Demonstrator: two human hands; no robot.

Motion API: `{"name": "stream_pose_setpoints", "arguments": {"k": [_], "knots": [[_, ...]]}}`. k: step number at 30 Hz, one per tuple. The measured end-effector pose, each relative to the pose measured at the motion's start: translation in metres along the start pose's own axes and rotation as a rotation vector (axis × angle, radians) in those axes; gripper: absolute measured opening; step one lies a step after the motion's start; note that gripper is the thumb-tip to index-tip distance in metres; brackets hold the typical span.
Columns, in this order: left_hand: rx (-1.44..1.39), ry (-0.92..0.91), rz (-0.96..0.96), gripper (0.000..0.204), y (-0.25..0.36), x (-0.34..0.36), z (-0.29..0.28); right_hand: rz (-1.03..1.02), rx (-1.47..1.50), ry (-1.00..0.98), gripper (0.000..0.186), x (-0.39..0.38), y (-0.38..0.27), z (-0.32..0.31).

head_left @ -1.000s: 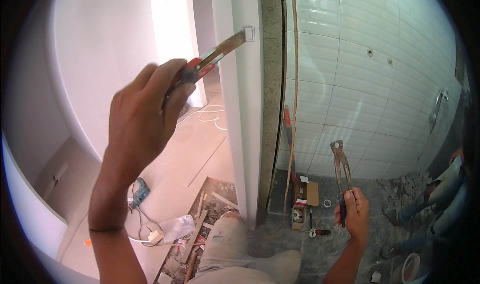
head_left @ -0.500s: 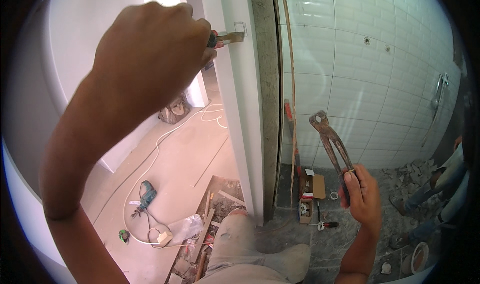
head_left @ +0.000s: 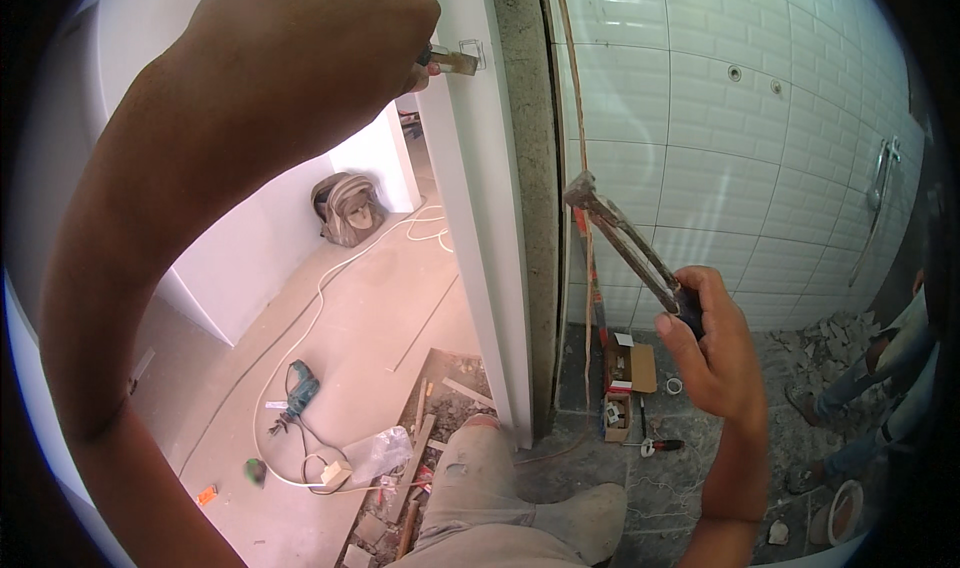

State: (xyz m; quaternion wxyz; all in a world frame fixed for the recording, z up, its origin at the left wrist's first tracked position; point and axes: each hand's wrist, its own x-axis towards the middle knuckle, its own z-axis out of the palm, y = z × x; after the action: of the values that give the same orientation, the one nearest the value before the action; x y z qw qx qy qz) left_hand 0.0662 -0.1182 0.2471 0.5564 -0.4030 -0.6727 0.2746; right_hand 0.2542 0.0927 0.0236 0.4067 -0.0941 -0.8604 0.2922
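Note:
At the upper left my left hand (head_left: 310, 48) is closed round the handle of a chisel (head_left: 458, 64). The flat blade points right and lies against the white door frame (head_left: 484, 218), at a small pencilled rectangle. My right hand (head_left: 718, 353) grips a pair of rusty pincers (head_left: 635, 243) by the dark handles, right of the frame. Their head points up and left and is apart from the chisel. My left hand hides most of the chisel's handle.
A white tiled wall (head_left: 715, 188) stands to the right. On the floor lie a drill (head_left: 299, 388), a white cable (head_left: 300, 318), a backpack (head_left: 347, 208) and an open box (head_left: 628, 368). Another person's legs (head_left: 870, 398) and a bucket (head_left: 838, 513) are at the far right.
My right hand has risen, and the pincers have swung left toward the frame, their head turned more edge-on. My left hand and the chisel have shifted slightly left and up.

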Motion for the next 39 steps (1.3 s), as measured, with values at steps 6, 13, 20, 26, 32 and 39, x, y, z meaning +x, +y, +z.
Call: {"name": "stream_pose_setpoints", "arguments": {"k": [6, 13, 20, 26, 32, 39], "knots": [[-0.020, 0.049, 0.040, 0.024, 0.000, 0.000, -0.012, -0.298, -0.333, 0.115, 0.044, 0.030, 0.003, 0.006], [-0.039, 0.003, 0.019, 0.024, -0.002, 0.008, -0.019, -0.497, -0.536, 0.103, 0.052, 0.071, -0.001, -0.006], [-0.042, -0.059, 0.003, 0.023, 0.002, 0.012, -0.027, -0.541, -0.577, 0.135, 0.051, 0.085, -0.014, -0.009], [-0.196, -0.558, 0.156, 0.037, -0.007, 0.032, -0.083, -0.550, -0.608, 0.110, 0.051, 0.090, -0.017, -0.011], [0.017, -0.478, 0.145, 0.038, -0.002, 0.027, -0.077, -0.722, -0.749, 0.125, 0.055, 0.104, -0.018, -0.009], [0.004, -0.477, 0.207, 0.034, -0.008, 0.035, -0.082, -0.717, -0.949, 0.147, 0.053, 0.147, -0.033, -0.009]]}}
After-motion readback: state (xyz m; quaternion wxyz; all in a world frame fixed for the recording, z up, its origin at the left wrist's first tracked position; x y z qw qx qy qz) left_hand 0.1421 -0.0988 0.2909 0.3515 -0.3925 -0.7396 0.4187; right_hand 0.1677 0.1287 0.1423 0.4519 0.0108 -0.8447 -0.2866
